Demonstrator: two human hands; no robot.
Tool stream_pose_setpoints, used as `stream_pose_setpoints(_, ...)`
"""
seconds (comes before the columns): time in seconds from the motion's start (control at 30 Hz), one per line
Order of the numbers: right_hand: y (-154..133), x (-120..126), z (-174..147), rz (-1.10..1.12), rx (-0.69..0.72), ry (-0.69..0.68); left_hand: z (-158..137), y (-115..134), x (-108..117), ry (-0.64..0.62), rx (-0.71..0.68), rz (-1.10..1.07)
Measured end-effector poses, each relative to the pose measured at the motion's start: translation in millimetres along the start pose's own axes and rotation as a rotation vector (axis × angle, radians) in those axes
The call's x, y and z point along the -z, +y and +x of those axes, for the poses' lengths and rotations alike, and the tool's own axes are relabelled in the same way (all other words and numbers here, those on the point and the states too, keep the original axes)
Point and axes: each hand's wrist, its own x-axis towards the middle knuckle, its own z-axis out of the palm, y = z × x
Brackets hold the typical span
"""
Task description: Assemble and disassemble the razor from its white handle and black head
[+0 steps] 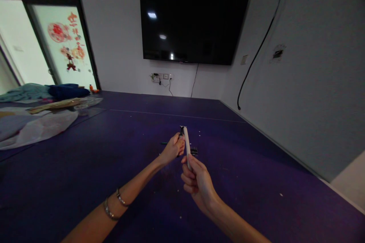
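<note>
Pale strip: here it is, a long, slim, off-white strip (pixel 187 144), smooth-looking and faintly curved, standing nearly upright with its top leaning a touch left; its lower end is in the right hand, and the purple surface (pixel 137 212) spreads behind it.
Dark tool: a slim black tool (pixel 181 131) with a short crosswise head, right up by the strip's upper end; whether the two touch, I can't tell.
Right hand: below the strip, and what a neat pinch, the right hand (pixel 198 182) closing thumb and bent fingers around that lower end, forearm slanting in from the lower right.
Left hand: just left of the strip, the left hand (pixel 173 147) is wrapped around the tool's handle, arm stretched long from the lower left, two bracelets (pixel 108 209) on the forearm.
Small dark item: just right of the strip and behind it lies a flat dark object (pixel 194 151), too small to read.
White flecks: little pale bits (pixel 199 134) dot the surface right of the strip.
Plastic sheet: well left of the strip, crumpled clear plastic (pixel 45 129).
Television: far beyond the strip, high on the wall, a black screen (pixel 194 26).
</note>
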Motion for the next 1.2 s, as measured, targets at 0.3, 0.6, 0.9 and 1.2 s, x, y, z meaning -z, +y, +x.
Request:
stream_pose_setpoints(0.3,0,0,1,0.018,0.0,0.013,2,-4,0,-0.018,0.008,-0.043)
stream_pose_setpoints(0.6,7,1,2,0.029,0.02,0.045,-3,-2,-3,-0.06,0.001,-0.029)
stream_pose_setpoints(0.9,-18,1,4,-0.113,0.362,0.085,-1,11,2,0.029,0.112,-0.063)
stream_pose_setpoints(1.2,-87,51,60,-0.999,0.685,0.115,-9,27,-11,0.021,0.562,-0.37)
